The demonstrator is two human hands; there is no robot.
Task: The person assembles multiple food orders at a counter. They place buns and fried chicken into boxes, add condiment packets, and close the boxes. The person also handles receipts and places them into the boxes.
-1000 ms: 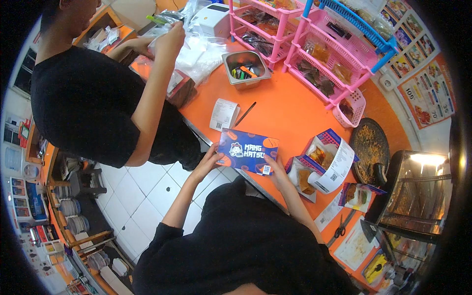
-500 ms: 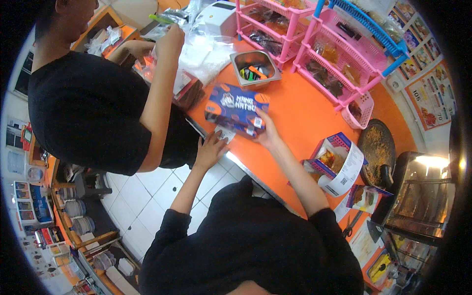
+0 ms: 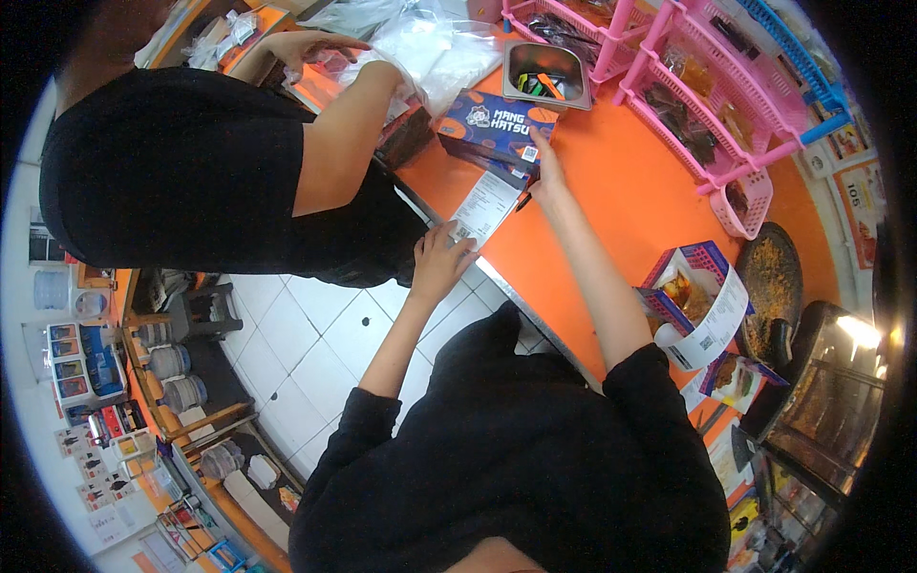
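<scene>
A dark blue box (image 3: 478,121) with orange patterns and white lettering lies on the orange counter, another blue box edge showing beneath it. My right hand (image 3: 548,174) grips its right side, thumb near the top and the other fingers mostly hidden. A long white printed receipt (image 3: 489,205) extends from the box toward the counter's near edge. My left hand (image 3: 443,260) has its fingers on the receipt's lower end and holds it there. Close to my right wrist, a small dark object (image 3: 523,202) lies beside the receipt; its kind is unclear.
At left, a co-worker in black (image 3: 181,181) reaches over plastic bags (image 3: 435,48). A metal pan (image 3: 546,72) with small packets sits behind the box. Pink basket racks (image 3: 726,105) stand far right. Nearer are an open food box (image 3: 690,286) with a receipt and a dark crumb-covered plate (image 3: 769,277).
The blue box has moved away from me along the counter, exposing more of the receipt. The co-worker's raised hand has come down toward the bags. My view has shifted.
</scene>
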